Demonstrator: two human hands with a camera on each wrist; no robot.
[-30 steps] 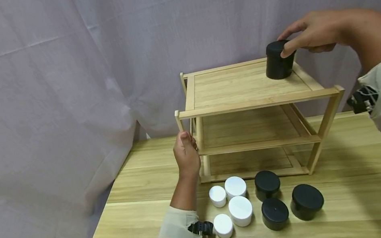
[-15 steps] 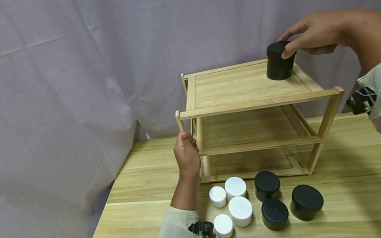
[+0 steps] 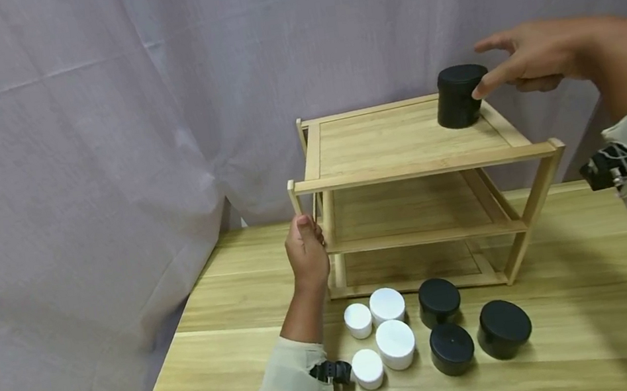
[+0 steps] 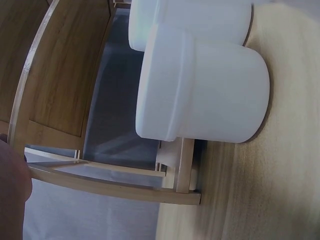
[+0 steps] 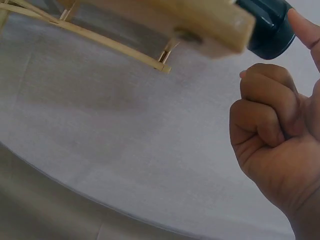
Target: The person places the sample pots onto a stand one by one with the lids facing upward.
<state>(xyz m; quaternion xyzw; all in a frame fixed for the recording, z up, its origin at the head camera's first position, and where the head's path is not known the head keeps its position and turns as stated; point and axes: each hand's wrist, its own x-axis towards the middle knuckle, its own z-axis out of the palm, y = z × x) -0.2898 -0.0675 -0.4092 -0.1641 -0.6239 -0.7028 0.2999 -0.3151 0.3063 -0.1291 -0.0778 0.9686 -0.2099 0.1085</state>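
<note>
A tall black lidded jar (image 3: 461, 98) stands upright at the right of the wooden rack's top shelf (image 3: 395, 134). Beside it is my right hand (image 3: 540, 53), index finger raised clear of the lid. The thumb is at the jar's side; whether it still touches I cannot tell. In the right wrist view the other fingers (image 5: 265, 95) are bent and hold nothing. My left hand (image 3: 306, 250) grips the rack's front left post. Before the rack stand several black jars (image 3: 503, 328) and several white jars (image 3: 396, 343), all lidded.
The wooden table (image 3: 234, 313) carries the rack and the jars. A middle shelf (image 3: 406, 209) and a bottom shelf (image 3: 408, 266) lie under the top one. A grey cloth (image 3: 103, 151) hangs behind and on the left.
My right hand has loosened from the tall black jar and moved slightly right, its index finger lifting off the lid. The jar stays on the top shelf. My left hand keeps its grip.
</note>
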